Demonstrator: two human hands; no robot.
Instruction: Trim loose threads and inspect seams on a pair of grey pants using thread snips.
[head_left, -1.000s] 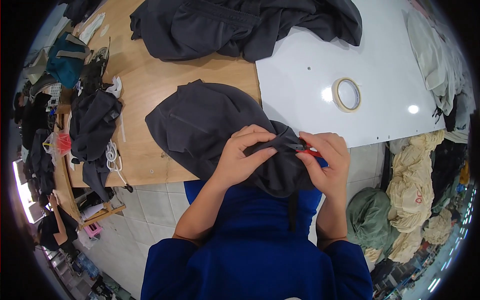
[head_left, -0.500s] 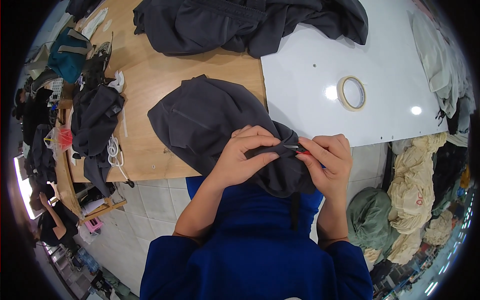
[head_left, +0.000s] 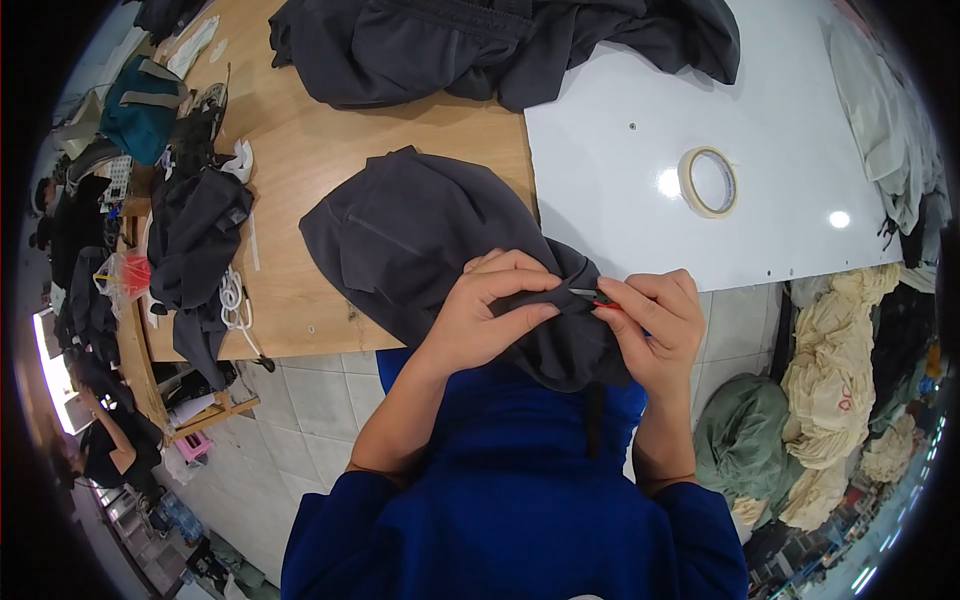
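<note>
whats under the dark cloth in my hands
The cloth lies partly on the wooden table, its near end over blue clothing. Anything between cloth and table, or inside the folds, is covered and cannot be seen.

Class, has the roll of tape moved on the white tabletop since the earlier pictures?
No; the roll of tape keeps its place relative to the small dark spot on the white tabletop.

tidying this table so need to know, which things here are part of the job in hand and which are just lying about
Part of the job:
dark grey cloth, pinched by the left hand
small red-handled tool, in the right hand

Apparently just lying about, untouched:
tape roll
white cord
second dark garment, though possibly related
</note>
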